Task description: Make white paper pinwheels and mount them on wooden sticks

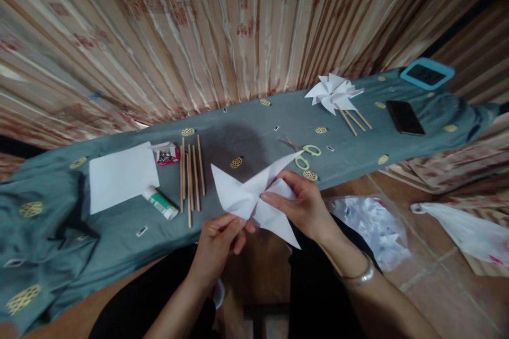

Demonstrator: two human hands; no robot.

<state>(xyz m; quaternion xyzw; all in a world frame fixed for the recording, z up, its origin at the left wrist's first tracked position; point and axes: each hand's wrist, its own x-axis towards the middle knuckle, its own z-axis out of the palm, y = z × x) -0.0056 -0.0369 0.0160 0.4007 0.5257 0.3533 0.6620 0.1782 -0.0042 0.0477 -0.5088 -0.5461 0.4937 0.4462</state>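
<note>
A white paper pinwheel [233, 193] is held up over the near edge of the cloth-covered table, its pointed blades spread out. My right hand [304, 204] grips it from the right, thumb pressed close to its centre. From below left, my left hand [222, 235] pinches its lower edge between thumb and fingers. Just beyond the pinwheel lie scissors [306, 153] with light green handles. Several wooden sticks [192, 177] rest left of it, beside a glue stick [161, 202] and a small red box [169, 154] of metal pins or tacks.
White paper sheets [123, 177] lie at the left. Finished-looking pinwheels [333, 92] on sticks lie at the back right, near a black phone [405, 117] and a blue-framed device [427, 73]. A plastic bag [371, 228] with white scraps stands on the floor. Curtains [222, 26] hang behind.
</note>
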